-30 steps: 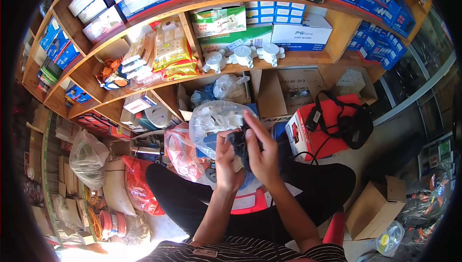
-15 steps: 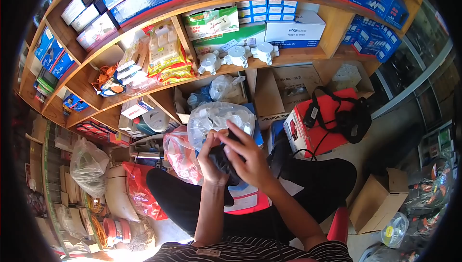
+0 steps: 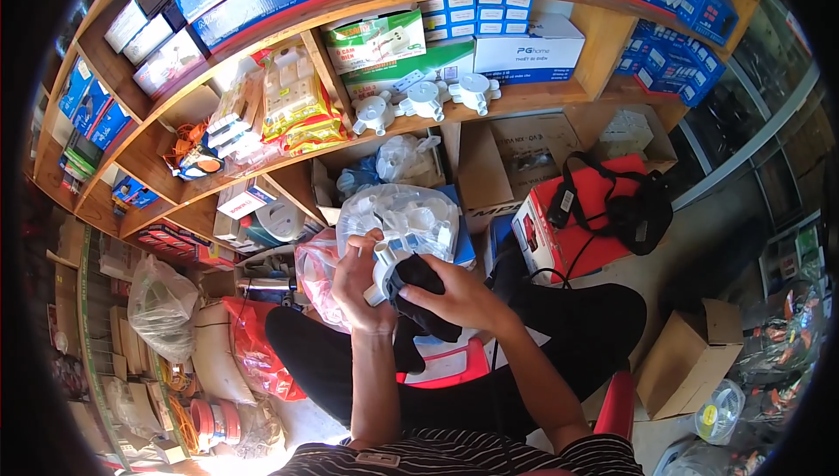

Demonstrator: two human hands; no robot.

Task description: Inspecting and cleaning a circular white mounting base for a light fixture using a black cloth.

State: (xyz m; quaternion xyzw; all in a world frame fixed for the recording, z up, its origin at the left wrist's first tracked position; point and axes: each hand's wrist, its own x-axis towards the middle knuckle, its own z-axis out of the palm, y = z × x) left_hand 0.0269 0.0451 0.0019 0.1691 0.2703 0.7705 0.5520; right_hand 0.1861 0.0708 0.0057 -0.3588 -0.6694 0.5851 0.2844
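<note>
Since the frame half a second earlier, we noted that the left hand [image 3: 354,291] had shifted left, and that a white round junction box [image 3: 384,257] with short pipe stubs had come into view between the hands, where it had been hidden. We recorded the black cloth [image 3: 414,271] as having turned with the right hand [image 3: 463,294], so that it lay against the right side of that box.

We found the right fingers closed on the cloth, the thumb laid over it and pressing it to the box. We saw the left fingers raised and partly curled at the box's left side, the palm just beside a stub; we could not tell whether they gripped it. We placed the box tilted above the lap, in front of a clear plastic bag [image 3: 428,222] of white fittings.

Left of that bag we noted a pink plastic bag [image 3: 319,271]. To the right we observed a red box [image 3: 592,259] bearing a black strap assembly [image 3: 651,214]. On the wooden shelf [image 3: 524,105] beyond, we counted three white junction boxes [image 3: 426,101] in a row, in front of green-and-white cartons [image 3: 374,43] and a white-and-blue carton [image 3: 529,52]. At lower right we logged an open cardboard box [image 3: 686,367].
</note>
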